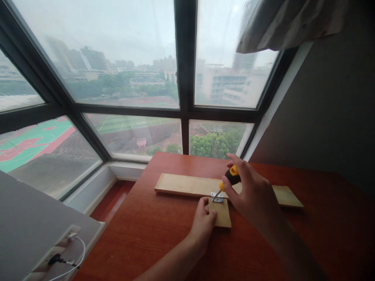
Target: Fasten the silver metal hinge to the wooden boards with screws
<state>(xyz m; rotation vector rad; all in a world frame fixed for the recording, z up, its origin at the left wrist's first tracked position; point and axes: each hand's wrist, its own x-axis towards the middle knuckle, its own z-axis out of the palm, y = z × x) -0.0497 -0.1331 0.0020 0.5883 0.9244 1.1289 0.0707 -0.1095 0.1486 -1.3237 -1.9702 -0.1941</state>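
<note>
My right hand grips a black and yellow screwdriver, its shaft slanting down to the left. The tip meets a small silver hinge near its left side. That hinge spans the joint between a short wooden board and a long wooden board lying behind it. With my left hand I hold the short board by its left edge, thumb on top. My right hand hides part of the long board, whose right end shows beyond it.
The boards lie on a reddish-brown wooden table. Large windows with dark frames stand behind it. A grey wall and a hanging cloth are at right. Plugged cords run from wall sockets at lower left.
</note>
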